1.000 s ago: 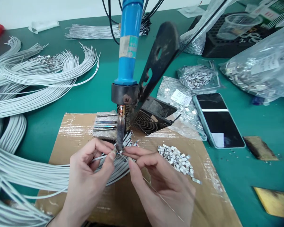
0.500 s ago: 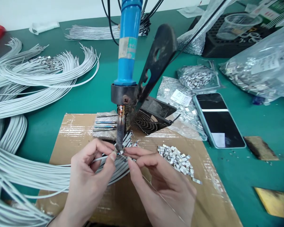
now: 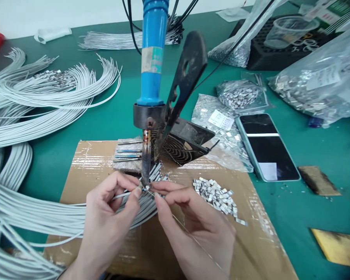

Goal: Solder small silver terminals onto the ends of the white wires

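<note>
Just below the tip of a blue-handled soldering iron (image 3: 153,66), which is fixed upright in a black holder, both hands meet. My left hand (image 3: 112,217) pinches a white cable (image 3: 121,195) near its end. Between thumb and fingers, my right hand (image 3: 194,221) grips a thin solder wire (image 3: 189,233) that trails down across the palm. A tiny metal piece (image 3: 147,188) shows at the iron's tip between the fingertips; exactly what touches it is hard to make out. Behind the hands lie several finished-looking cable ends (image 3: 156,173) with metal tips.
A cardboard sheet (image 3: 128,252) lies beneath the hands, bearing a heap of small metal pieces (image 3: 214,194). White cable bundles (image 3: 41,210) fill the left. A black fan (image 3: 177,146) stands behind the iron, a phone (image 3: 270,147) and bags of metal parts (image 3: 221,120) to the right.
The whole view has shifted slightly, so the iron appears a little further left. Both hands keep their grips at the iron's tip, with the solder wire still in my right hand.
</note>
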A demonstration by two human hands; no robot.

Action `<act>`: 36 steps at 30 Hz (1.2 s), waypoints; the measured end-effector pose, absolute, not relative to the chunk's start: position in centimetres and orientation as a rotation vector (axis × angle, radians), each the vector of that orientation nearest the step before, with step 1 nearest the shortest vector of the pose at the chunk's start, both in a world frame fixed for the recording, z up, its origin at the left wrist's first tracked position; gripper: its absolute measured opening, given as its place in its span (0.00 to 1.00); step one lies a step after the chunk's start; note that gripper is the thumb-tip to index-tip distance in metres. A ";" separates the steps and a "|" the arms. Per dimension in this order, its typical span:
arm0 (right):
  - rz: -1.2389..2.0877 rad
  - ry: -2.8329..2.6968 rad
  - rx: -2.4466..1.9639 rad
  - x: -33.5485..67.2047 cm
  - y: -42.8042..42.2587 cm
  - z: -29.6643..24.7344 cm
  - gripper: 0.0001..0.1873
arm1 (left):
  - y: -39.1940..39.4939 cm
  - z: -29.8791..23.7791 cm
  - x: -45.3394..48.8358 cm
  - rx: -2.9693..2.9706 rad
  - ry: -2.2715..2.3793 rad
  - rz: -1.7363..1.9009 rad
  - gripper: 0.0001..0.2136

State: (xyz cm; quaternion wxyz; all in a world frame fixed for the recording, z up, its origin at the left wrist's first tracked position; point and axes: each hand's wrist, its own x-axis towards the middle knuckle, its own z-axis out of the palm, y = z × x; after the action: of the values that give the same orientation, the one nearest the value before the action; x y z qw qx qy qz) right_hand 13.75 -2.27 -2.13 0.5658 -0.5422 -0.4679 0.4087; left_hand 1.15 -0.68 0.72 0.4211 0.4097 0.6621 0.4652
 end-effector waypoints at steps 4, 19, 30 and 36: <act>0.947 -1.103 -1.275 13.7 -2.3 -2.2 0.10 | -0.6 0.6 1.1 1.026 1.658 1.181 0.07; 0.894 -1.180 -1.294 14.0 -2.2 -2.3 0.10 | -0.7 0.8 1.4 1.018 1.660 1.184 0.07; 0.850 -1.170 -1.262 13.9 -2.3 -2.3 0.10 | -0.8 0.9 1.4 1.029 1.683 1.169 0.06; 0.806 -1.192 -1.241 13.6 -2.3 -2.2 0.11 | -0.9 0.7 1.3 1.052 1.708 1.174 0.06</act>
State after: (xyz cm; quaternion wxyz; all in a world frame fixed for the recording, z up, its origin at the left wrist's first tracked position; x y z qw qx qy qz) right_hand 13.63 -2.27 -2.18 0.5817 -0.5312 -0.5103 0.3451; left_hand 1.33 -0.94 0.74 0.3973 0.4154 0.6744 0.4634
